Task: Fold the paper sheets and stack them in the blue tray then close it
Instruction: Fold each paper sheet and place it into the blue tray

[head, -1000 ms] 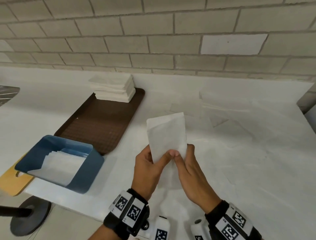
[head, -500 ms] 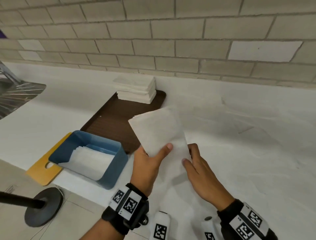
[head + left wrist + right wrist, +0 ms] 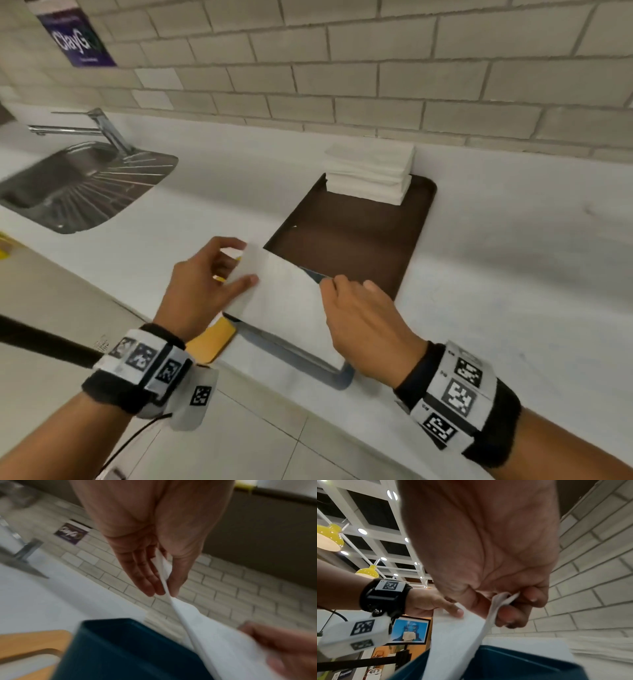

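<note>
A folded white paper sheet (image 3: 284, 301) hangs flat over the blue tray (image 3: 337, 378), covering nearly all of it. My left hand (image 3: 219, 277) pinches the sheet's left edge between thumb and fingers (image 3: 150, 582). My right hand (image 3: 356, 315) pinches the right edge, with the paper (image 3: 498, 607) curled in its fingers (image 3: 520, 609). The blue tray's wall (image 3: 130, 650) shows right beneath the sheet (image 3: 214, 639), and its rim (image 3: 522, 660) below the paper. A stack of unfolded paper sheets (image 3: 370, 173) sits at the far end of the brown tray (image 3: 356, 240).
A yellow board (image 3: 210, 342) lies under the blue tray's left side at the counter's front edge. A steel sink (image 3: 82, 186) with a tap is set in the counter at far left. A brick wall (image 3: 376, 75) runs behind the counter. Tiled floor lies below the front edge.
Both hands have carried the folded sheet left and down from in front of me to over the blue tray. My view has swung left, bringing the sink into sight.
</note>
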Demonstrator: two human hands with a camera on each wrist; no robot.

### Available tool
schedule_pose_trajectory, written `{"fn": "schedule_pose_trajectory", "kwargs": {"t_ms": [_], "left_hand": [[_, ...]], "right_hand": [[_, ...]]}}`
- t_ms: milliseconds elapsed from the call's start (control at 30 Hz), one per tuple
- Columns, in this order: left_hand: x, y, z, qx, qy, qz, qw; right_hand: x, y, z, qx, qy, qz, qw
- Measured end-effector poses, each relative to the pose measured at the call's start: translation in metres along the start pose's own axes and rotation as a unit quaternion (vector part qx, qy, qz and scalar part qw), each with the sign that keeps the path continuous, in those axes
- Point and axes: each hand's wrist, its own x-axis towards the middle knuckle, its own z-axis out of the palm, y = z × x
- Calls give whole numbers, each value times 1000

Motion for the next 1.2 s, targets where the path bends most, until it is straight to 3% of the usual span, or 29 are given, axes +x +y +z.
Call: {"fn": "schedule_pose_trajectory", "kwargs": {"t_ms": [167,300,400,433,500,600,667,767,833,867,967,1033,1133,1200], "left_hand": [[5,-18,19,174,-129,117,969],[15,-13,27,340,-119,238,902],[17,-6,31,368,-117,296,874],[16,-2,34,368,-152,285,872],[17,1,42,371,-288,190,862],[31,-2,51,331,-474,66,813],[39,-4,58,314,-525,37,790],[43,-5,69,335,-561,39,756],[45,-8,71,336,-563,32,754],[45,-9,71,330,-561,27,759],[48,-7,62,342,-555,20,758],[50,-5,50,355,-534,26,767],[57,-12,27,343,-438,97,825],[51,23,19,294,-354,100,882]], "right_hand": [[9,-10,17,-61,-149,-12,987],[19,-10,25,-106,-205,-3,973],[24,-12,29,-117,-242,-7,963],[24,-14,29,-120,-253,-9,960],[24,-16,26,-113,-260,-2,959],[17,-14,5,-46,-186,-10,981],[5,-3,-18,80,-87,-23,993],[-26,44,-55,217,35,64,973],[-57,99,-63,220,70,161,960],[-76,132,-62,186,48,215,958],[-131,214,-51,10,-162,347,924],[-158,242,-47,-50,-255,368,893],[-178,257,-42,-27,-285,362,887],[-183,261,-37,-8,-274,350,896]]}}
